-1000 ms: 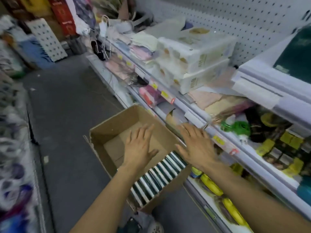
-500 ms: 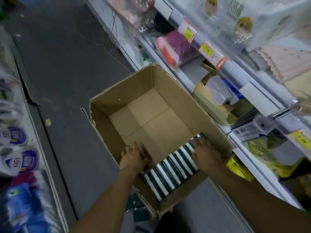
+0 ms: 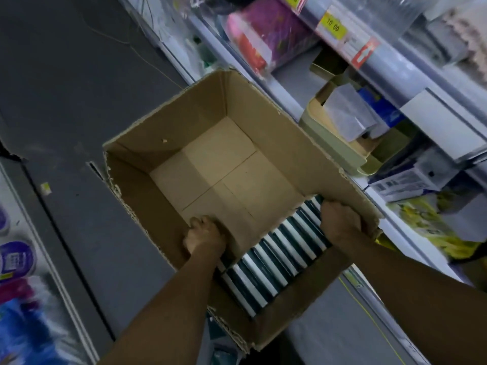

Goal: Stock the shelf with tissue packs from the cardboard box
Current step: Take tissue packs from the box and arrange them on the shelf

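One cardboard box (image 3: 210,122) on the floor, one row of roughly a dozen tissue packs (image 3: 279,256) along its near wall, dark green with white stripes, standing on edge. My left hand (image 3: 203,237) and right hand (image 3: 340,219) curl round the row's ends. Shelf (image 3: 369,51) just right, packed with goods.

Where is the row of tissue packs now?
In the head view, the tissue packs stand along the near wall of the box, between the left hand and right hand.
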`<state>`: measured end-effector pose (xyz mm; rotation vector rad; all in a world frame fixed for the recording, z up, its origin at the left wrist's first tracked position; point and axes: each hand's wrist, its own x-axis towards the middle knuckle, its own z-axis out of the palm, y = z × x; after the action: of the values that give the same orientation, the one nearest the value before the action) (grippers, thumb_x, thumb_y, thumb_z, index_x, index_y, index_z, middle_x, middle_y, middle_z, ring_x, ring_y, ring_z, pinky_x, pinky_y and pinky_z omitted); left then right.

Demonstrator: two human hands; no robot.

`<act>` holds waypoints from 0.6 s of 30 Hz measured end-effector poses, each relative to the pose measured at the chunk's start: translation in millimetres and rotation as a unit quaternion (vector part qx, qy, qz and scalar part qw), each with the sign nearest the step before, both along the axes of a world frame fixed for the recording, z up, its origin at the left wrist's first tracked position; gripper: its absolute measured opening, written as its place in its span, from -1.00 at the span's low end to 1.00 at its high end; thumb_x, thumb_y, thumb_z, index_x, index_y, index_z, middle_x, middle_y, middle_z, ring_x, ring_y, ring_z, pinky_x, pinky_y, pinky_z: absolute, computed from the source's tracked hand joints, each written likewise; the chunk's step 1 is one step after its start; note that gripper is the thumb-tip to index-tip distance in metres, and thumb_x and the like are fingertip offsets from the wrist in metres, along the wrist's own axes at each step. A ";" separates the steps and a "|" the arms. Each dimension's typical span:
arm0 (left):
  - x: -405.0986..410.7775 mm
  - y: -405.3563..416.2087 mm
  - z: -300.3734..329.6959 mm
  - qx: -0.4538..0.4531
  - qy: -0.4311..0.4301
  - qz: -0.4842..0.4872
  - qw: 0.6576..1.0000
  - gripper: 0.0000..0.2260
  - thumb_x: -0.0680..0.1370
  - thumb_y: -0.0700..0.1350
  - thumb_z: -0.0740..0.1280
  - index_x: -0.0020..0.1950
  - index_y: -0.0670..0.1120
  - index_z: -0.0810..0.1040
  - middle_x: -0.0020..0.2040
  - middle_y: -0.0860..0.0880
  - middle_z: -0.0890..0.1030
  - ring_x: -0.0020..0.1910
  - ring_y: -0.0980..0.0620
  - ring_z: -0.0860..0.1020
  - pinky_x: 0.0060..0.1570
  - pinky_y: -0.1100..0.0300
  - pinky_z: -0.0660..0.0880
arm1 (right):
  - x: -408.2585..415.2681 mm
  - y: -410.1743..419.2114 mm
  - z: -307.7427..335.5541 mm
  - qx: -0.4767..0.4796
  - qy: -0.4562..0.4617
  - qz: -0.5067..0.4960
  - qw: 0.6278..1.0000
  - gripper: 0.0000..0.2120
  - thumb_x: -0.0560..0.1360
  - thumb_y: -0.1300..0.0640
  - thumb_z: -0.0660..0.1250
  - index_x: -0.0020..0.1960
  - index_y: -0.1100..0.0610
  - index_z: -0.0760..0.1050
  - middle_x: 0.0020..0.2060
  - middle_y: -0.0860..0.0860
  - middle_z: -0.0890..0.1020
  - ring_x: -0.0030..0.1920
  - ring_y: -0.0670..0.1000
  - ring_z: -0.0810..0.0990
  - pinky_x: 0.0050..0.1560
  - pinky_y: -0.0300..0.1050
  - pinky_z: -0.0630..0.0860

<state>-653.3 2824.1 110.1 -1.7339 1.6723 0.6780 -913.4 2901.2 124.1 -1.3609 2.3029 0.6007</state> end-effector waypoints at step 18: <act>-62.8 41.4 124.5 -0.082 0.458 0.284 0.838 -0.77 0.66 -0.22 0.21 0.01 -0.12 0.66 0.10 -0.04 0.59 -0.08 0.09 0.54 -0.15 0.32 0.49 | -18.4 52.9 112.6 -0.418 -0.231 -0.023 0.878 -0.77 0.66 0.13 0.13 -0.16 0.18 0.31 -0.35 0.10 0.46 -0.38 0.16 0.45 -0.37 0.10 0.42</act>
<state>-716.1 2865.5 234.7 -2.2340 1.7825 1.9353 -931.9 2954.0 236.7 -1.5397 2.2151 -0.7751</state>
